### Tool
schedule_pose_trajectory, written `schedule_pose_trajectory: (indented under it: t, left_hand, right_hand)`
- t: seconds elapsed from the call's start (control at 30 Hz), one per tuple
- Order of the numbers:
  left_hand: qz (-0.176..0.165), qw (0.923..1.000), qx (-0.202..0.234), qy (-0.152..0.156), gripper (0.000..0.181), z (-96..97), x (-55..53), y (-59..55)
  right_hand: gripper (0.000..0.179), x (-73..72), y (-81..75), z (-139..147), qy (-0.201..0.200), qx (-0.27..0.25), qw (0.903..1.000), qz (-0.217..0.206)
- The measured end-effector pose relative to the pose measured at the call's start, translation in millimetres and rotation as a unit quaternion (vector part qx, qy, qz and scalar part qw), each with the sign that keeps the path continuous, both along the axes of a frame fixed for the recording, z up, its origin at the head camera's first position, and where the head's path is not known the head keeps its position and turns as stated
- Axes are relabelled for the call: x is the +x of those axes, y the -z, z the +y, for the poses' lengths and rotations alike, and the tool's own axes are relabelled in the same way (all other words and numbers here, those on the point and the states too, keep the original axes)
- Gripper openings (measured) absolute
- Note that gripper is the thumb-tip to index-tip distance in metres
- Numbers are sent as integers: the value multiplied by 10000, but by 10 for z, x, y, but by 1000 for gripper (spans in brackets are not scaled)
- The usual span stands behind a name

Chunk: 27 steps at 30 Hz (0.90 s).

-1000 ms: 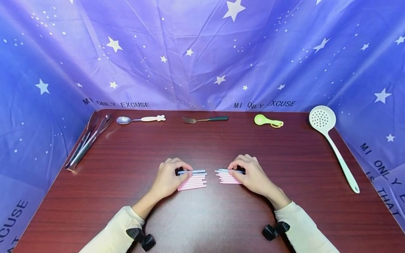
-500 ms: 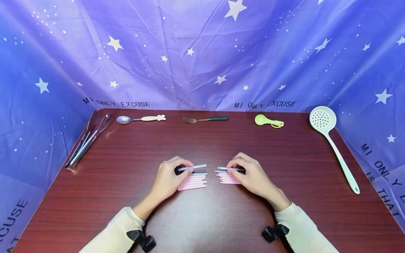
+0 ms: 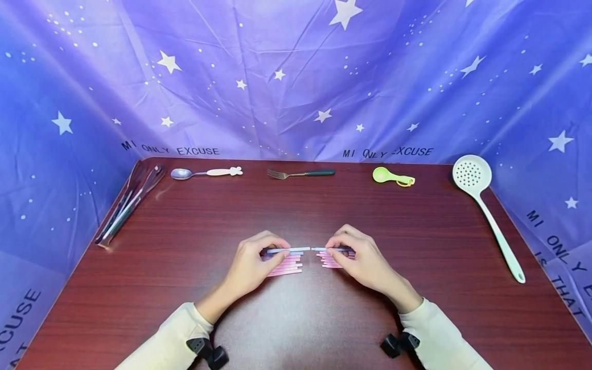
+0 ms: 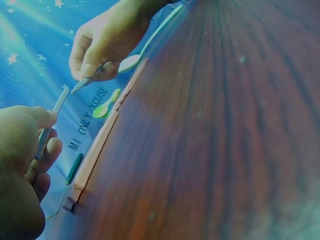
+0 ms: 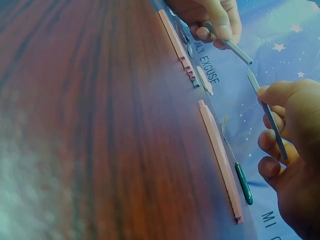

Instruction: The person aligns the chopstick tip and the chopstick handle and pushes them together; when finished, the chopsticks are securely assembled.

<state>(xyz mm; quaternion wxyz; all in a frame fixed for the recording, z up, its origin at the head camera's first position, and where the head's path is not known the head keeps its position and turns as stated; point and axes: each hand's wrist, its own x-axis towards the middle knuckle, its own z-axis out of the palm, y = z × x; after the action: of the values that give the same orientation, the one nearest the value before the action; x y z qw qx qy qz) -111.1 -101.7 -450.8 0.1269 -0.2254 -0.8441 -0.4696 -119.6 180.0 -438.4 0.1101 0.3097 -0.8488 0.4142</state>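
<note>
My left hand (image 3: 252, 262) pinches a thin blue stick (image 3: 301, 250) between thumb and fingers, held above the table. Opposite it, my right hand (image 3: 363, 257) pinches another blue stick (image 5: 270, 120), whose tip looks narrower. The two ends face each other with a small gap, nearly in line; in the right wrist view the sticks meet at an angle. Beneath the left hand lies a row of pink sticks (image 3: 291, 266) with a blue one at its far side. A second row of pink sticks (image 3: 330, 261) lies under the right hand, partly covered by it.
Along the far edge of the brown table (image 3: 296, 318) lie a spoon (image 3: 222, 172), a fork (image 3: 319, 173) and a green measuring spoon (image 3: 381, 175). A pale skimmer (image 3: 472, 172) is at the right, shiny metal tongs (image 3: 122, 213) at the left. Starry cloth surrounds the table.
Both hands have lifted their blue sticks off the rows. The left has moved right and the right has moved left, narrowing the gap between the stick ends.
</note>
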Motion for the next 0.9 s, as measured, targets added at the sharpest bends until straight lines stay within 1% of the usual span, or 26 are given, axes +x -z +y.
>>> schedule_pose_trajectory:
  t: [0.27,0.63,0.8,0.9]
  left_hand:
    - [64,10000,15,24,13,2,5,17]
    - [15,9999,-78,69,11,10,6,5]
    - [18,9999,-110,69,11,17,23,-5]
    - [-17,9999,-135,39,12,27,28,-13]
  right_hand:
    - [15,2,6,-7,-13,-43,10000,13]
    - [14,4,18,-20,-74,-25,9999,108]
    - [9,12,11,-42,-114,-61,9999,86]
    - [10,21,4,-48,-110,-111,9999,14]
